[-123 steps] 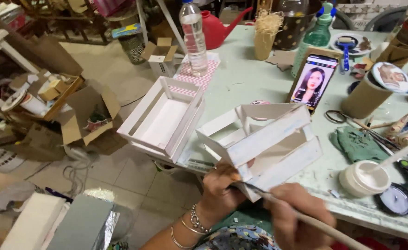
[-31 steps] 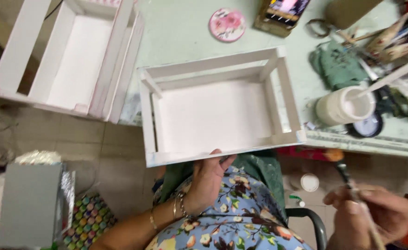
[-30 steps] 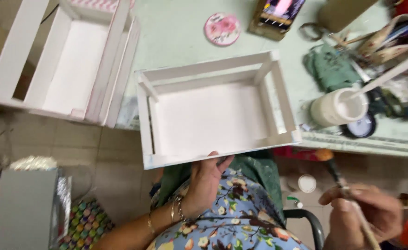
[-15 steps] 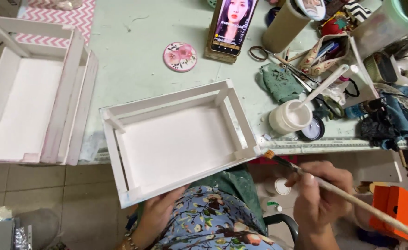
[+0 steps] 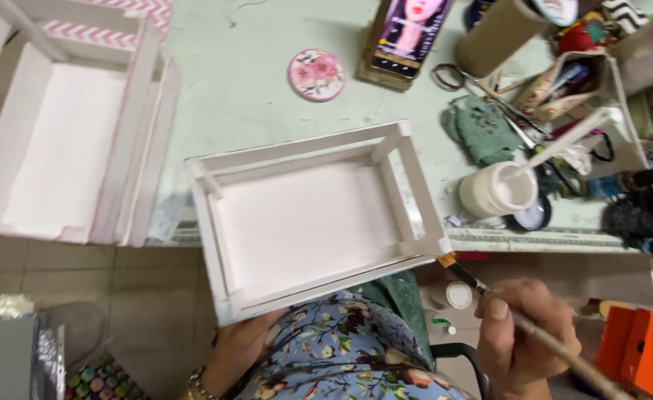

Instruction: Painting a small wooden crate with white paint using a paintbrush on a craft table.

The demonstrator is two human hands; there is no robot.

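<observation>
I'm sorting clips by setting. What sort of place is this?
Probably a home craft corner: a cluttered work table, a white slatted crate being painted with a brush in the right hand, and an open paint pot.

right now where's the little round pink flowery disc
In the head view, the round pink disc lies on the pale green table, upper middle, just left of the propped phone and beyond the white crate.

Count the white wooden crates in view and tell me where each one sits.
2. One white crate overhangs the table's near edge, steadied by the left hand, with the right hand's paintbrush at its corner. The second crate sits far left, partly cut off by the frame.
</observation>
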